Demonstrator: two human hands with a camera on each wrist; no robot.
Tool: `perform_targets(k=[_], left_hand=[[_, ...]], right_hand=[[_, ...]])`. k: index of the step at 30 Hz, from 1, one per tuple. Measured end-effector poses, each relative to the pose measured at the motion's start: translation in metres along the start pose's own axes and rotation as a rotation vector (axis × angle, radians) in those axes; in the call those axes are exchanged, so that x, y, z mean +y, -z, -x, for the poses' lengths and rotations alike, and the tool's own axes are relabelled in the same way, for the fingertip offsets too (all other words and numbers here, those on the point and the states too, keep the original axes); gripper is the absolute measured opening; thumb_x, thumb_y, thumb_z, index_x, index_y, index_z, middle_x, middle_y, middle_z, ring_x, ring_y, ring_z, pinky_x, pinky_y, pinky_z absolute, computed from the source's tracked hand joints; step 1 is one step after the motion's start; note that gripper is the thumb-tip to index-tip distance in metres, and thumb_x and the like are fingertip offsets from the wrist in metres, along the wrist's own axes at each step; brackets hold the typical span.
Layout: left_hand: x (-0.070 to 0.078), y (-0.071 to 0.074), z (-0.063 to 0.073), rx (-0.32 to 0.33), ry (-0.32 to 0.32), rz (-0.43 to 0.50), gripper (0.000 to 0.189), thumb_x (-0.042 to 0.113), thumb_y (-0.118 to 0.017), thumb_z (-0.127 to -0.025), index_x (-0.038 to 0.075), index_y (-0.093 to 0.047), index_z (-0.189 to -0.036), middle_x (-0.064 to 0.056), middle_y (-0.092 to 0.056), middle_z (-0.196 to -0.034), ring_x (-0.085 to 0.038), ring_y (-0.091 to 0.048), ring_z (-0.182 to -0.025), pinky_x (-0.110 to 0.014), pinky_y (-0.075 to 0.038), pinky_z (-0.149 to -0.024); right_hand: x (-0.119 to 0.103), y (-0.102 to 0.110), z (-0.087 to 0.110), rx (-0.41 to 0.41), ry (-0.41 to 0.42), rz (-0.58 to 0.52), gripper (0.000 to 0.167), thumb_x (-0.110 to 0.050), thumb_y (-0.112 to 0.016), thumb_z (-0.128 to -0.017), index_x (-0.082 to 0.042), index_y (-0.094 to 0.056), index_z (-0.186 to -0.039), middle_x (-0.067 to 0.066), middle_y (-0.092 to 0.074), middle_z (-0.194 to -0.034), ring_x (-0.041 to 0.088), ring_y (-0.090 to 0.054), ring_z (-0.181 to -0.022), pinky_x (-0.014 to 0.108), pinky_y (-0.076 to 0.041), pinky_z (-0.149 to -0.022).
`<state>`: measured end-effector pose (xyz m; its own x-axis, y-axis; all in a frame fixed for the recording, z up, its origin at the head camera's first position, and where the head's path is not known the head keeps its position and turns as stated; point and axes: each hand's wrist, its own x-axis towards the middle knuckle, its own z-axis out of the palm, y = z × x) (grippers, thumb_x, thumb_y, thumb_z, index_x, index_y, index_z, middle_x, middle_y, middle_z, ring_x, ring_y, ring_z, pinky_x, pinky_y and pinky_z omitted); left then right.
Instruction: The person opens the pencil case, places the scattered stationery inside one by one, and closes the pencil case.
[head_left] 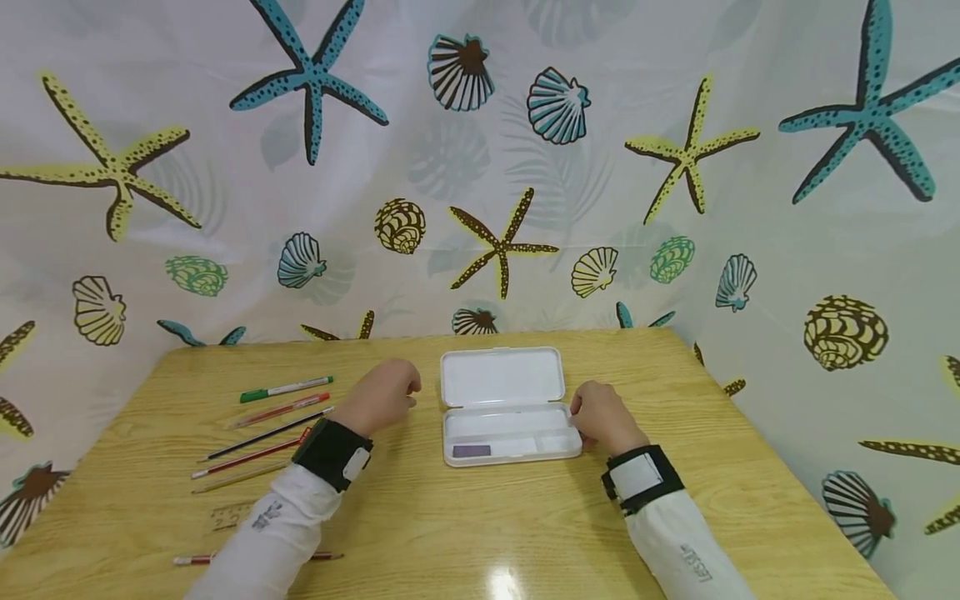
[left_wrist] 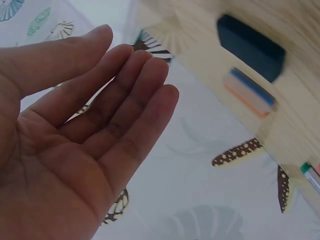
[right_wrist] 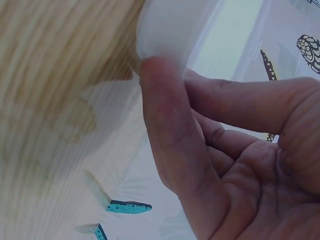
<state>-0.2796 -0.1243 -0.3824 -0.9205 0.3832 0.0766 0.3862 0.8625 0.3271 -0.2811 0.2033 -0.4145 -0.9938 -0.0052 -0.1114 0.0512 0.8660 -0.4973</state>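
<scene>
A white pencil case (head_left: 504, 380) lies with its lid folded back on the table, a purple block (head_left: 472, 451) in its front left compartment. My right hand (head_left: 606, 417) is at the case's right end; in the right wrist view, thumb and index finger (right_wrist: 167, 110) pinch the edge of its white wall (right_wrist: 167, 27). To the left of the case my left hand (head_left: 381, 393) hovers, holding nothing, its fingers loosely bent in the left wrist view. That view also has a dark block (left_wrist: 250, 47) and a blue, white and orange eraser (left_wrist: 250, 92) on the table.
At left lie a green marker (head_left: 287, 389), an orange-red pen (head_left: 281, 411), several pencils (head_left: 247, 458) and a clear ruler (head_left: 228, 517). Another red pencil (head_left: 192, 561) lies nearer, partly under the left sleeve. A patterned cloth (head_left: 495, 167) hangs behind the wooden table (head_left: 465, 525).
</scene>
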Motion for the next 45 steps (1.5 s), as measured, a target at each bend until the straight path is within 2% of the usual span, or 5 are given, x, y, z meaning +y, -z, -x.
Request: perform_targets(k=[6,10,13,17,45], left_hand=[[-0.013,0.001,0.000,-0.024,0.058,-0.022,0.018,-0.001,-0.069,-0.088,-0.004,-0.070,-0.105,-0.018,-0.070,-0.110,-0.027,-0.065,-0.099,-0.045,-0.055,-0.092],[-0.020,-0.002,-0.002,-0.033,0.074,-0.056,0.013,-0.001,-0.072,-0.085,-0.004,-0.070,-0.097,-0.013,-0.070,-0.098,-0.022,-0.063,-0.089,-0.041,-0.056,-0.085],[-0.027,-0.007,-0.004,-0.038,0.053,-0.074,0.018,-0.001,-0.073,-0.083,0.001,-0.059,-0.072,-0.002,-0.051,-0.069,-0.016,-0.047,-0.067,-0.031,-0.046,-0.063],[-0.035,-0.013,-0.007,-0.054,0.035,-0.074,0.041,-0.002,-0.072,-0.083,0.010,-0.040,-0.062,0.003,-0.025,-0.065,-0.014,-0.028,-0.059,-0.029,-0.026,-0.056],[-0.045,-0.032,-0.010,-0.030,0.065,-0.082,0.013,-0.008,-0.070,-0.080,0.003,-0.064,-0.079,-0.006,-0.060,-0.076,-0.017,-0.053,-0.068,-0.032,-0.047,-0.064]], right_hand=[[0.001,0.000,-0.002,-0.002,-0.002,-0.005,0.004,-0.002,-0.067,-0.088,0.001,-0.065,-0.085,0.012,-0.062,-0.075,0.017,-0.058,-0.054,0.022,-0.046,-0.047],[0.001,0.000,-0.001,-0.001,0.004,-0.005,0.005,-0.002,-0.067,-0.088,0.001,-0.064,-0.085,0.012,-0.062,-0.075,0.017,-0.058,-0.054,0.022,-0.046,-0.047],[0.001,0.000,0.000,0.004,0.014,0.003,0.005,-0.001,-0.067,-0.087,0.001,-0.064,-0.084,0.012,-0.062,-0.075,0.018,-0.058,-0.054,0.023,-0.046,-0.047],[0.001,0.000,0.000,0.015,0.030,0.015,0.004,-0.001,-0.066,-0.087,0.001,-0.065,-0.084,0.012,-0.062,-0.075,0.018,-0.058,-0.055,0.024,-0.046,-0.048],[0.003,-0.001,0.000,0.002,0.028,-0.001,0.004,-0.001,-0.067,-0.088,0.002,-0.065,-0.086,0.012,-0.062,-0.075,0.018,-0.058,-0.055,0.024,-0.046,-0.048]])
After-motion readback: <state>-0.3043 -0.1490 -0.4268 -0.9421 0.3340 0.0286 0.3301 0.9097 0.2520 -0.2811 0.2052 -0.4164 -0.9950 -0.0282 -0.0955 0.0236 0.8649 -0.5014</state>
